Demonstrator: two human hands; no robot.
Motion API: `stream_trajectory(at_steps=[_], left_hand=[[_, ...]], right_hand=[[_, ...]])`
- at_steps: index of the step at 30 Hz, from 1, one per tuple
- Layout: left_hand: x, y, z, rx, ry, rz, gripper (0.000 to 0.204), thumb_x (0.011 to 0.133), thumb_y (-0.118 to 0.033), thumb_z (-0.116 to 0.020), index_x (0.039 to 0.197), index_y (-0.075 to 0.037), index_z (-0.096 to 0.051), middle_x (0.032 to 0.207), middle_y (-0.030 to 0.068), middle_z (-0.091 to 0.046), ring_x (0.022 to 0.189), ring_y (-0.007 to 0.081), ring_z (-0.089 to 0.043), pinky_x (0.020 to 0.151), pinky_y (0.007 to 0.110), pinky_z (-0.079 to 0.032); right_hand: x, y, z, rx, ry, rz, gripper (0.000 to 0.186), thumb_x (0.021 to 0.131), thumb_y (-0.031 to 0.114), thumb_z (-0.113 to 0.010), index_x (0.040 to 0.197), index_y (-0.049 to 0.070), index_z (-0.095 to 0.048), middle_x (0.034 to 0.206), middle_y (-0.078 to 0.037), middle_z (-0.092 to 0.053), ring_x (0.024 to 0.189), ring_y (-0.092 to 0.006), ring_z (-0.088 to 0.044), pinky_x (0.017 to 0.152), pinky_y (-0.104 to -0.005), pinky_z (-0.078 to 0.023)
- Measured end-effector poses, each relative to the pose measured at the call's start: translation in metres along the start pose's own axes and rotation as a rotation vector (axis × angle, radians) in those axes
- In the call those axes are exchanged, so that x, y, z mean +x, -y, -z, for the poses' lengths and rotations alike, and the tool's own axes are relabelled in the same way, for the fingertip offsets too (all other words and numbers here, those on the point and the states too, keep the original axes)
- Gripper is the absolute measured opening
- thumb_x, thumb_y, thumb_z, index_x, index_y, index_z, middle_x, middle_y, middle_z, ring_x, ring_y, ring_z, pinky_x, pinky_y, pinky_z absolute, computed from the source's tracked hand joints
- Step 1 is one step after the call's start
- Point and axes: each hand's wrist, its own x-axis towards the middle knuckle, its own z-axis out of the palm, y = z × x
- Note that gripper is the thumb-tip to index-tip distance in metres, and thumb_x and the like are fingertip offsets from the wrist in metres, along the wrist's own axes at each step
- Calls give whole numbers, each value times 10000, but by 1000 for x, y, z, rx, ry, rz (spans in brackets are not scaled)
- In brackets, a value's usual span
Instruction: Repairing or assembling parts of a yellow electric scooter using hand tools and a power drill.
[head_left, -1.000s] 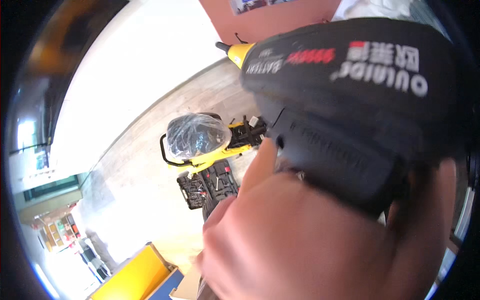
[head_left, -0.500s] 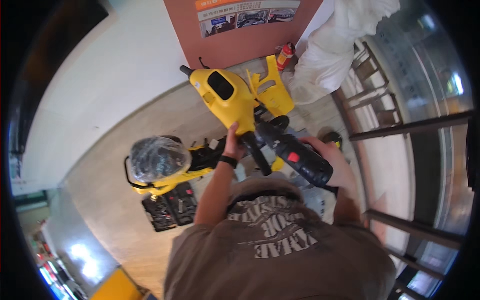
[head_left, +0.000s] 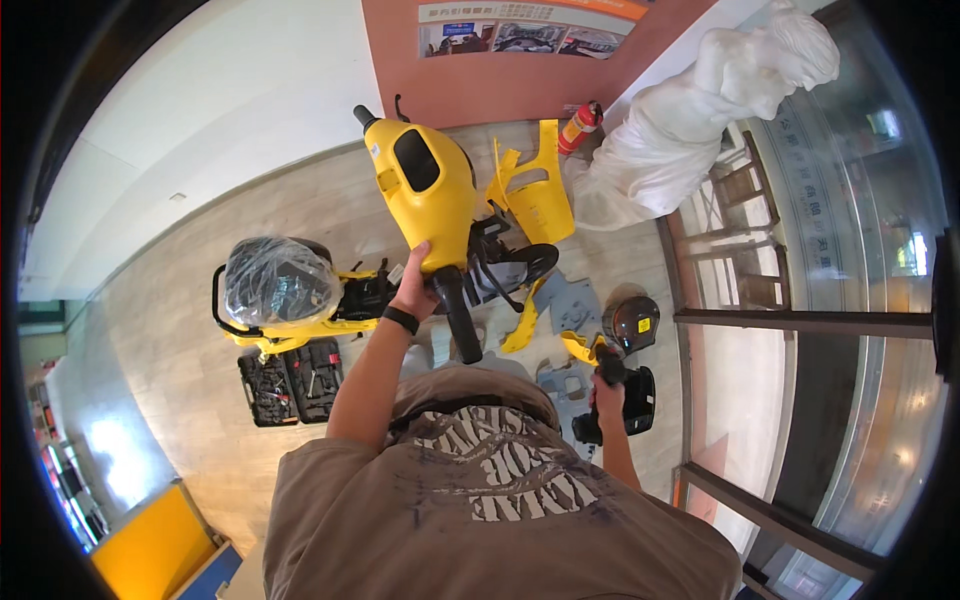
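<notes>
A yellow scooter [head_left: 424, 205] stands in front of me, its front panels off and its handlebar turned at an angle. My left hand [head_left: 412, 292] is closed on the lower edge of the yellow handlebar cover [head_left: 432, 200], beside the black handlebar grip [head_left: 458, 315]. At my right side, low down, my right hand [head_left: 608, 397] grips a black cordless drill [head_left: 609, 366] by its handle. Black plastic wrap covers the scooter's seat end [head_left: 282, 282]; the front wheel [head_left: 541, 262] is partly hidden.
Removed yellow panels [head_left: 545, 195] and grey panels [head_left: 572, 305] lie on the floor, with a dark helmet [head_left: 630, 322] nearby. An opened toolbox [head_left: 292, 382] lies left. A fire extinguisher [head_left: 580, 128] and white statue [head_left: 660, 140] stand at the far right, beside glass and dark railings [head_left: 800, 321].
My right hand has drawn the drill away from the handlebar, down and to the right. My left hand stays at the handlebar cover. The whole view has shifted.
</notes>
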Motion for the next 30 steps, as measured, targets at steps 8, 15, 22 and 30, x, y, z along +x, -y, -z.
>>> stream_trajectory(at_steps=[8, 15, 22, 30], left_hand=[[-5, -3, -9, 35, 18, -83, 613, 864, -494, -575, 1261, -39, -469, 1105, 133, -614, 947, 261, -624, 838, 393, -525], [-3, -6, -12, 60, -24, -94, 637, 856, -507, -572, 1267, -32, -466, 1118, 135, -616, 938, 276, -625, 827, 414, -534], [-12, -6, -14, 98, -29, -128, 642, 855, -522, -555, 1261, -32, -466, 1087, 151, -616, 908, 275, -627, 815, 397, -535], [-8, -7, -13, 120, 9, -77, 639, 860, -529, -547, 1249, -27, -476, 1071, 146, -621, 888, 270, -632, 807, 386, -533]], right_hand=[[12, -103, 5, -452, 70, -449, 257, 788, 208, -694, 764, -32, -603, 554, -98, -546, 442, -205, -530, 409, -371, -406], [56, -196, 50, -857, 592, -304, 398, 820, 276, -690, 585, -29, -590, 557, -128, -563, 465, -243, -537, 486, -399, -426], [30, -105, 10, -660, 246, -494, 385, 812, 263, -681, 595, -36, -573, 527, -127, -545, 460, -233, -535, 476, -400, -438], [69, -151, 4, -723, 268, -449, 342, 775, 285, -703, 692, -37, -625, 693, -151, -612, 655, -301, -604, 563, -466, -411]])
